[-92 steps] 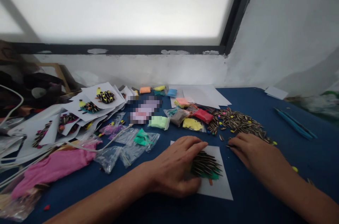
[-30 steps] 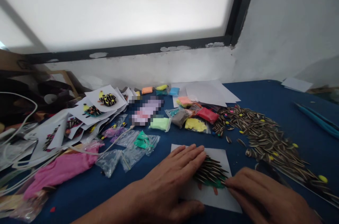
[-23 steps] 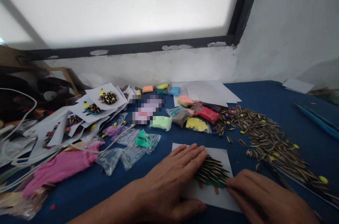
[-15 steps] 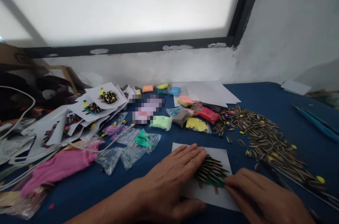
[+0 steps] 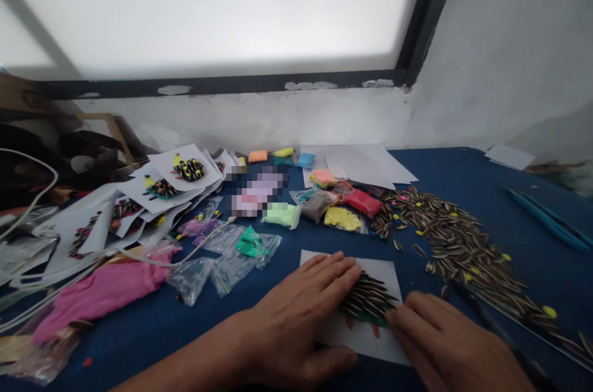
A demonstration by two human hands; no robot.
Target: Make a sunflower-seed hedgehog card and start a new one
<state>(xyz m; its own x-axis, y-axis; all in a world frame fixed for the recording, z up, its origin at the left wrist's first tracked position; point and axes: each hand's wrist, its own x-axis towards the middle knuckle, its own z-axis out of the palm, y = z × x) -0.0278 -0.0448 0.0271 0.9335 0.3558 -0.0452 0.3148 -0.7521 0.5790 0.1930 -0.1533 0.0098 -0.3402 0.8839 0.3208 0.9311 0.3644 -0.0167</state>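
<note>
My left hand [image 5: 301, 312] lies flat with its fingers stretched out over the left part of a white paper sheet [image 5: 391, 347]. On that sheet, rows of striped sunflower seeds [image 5: 368, 293] stick out of a green clay base [image 5: 368, 316]. Two short brown clay pieces, one of them a foot-like stub [image 5: 375, 331], sit below the base. The fingers of my right hand [image 5: 449, 339] are pinched together at the right edge of the green clay. Whatever they hold, if anything, is hidden. My left hand covers the left end of the seeded shape.
Loose sunflower seeds [image 5: 472, 244] with coloured bits spread along the right. Bagged clay, including a red pack [image 5: 362, 202] and pink clay [image 5: 102, 293], lies behind and left. Finished seed pictures [image 5: 188, 168] are stacked at left, near a white cable [image 5: 152, 261]. A teal pouch [image 5: 549, 216] lies far right.
The view has shifted slightly, so things on the right appear a little further left. My right fingertips remain at the clay's right edge, and my left hand stays in place.
</note>
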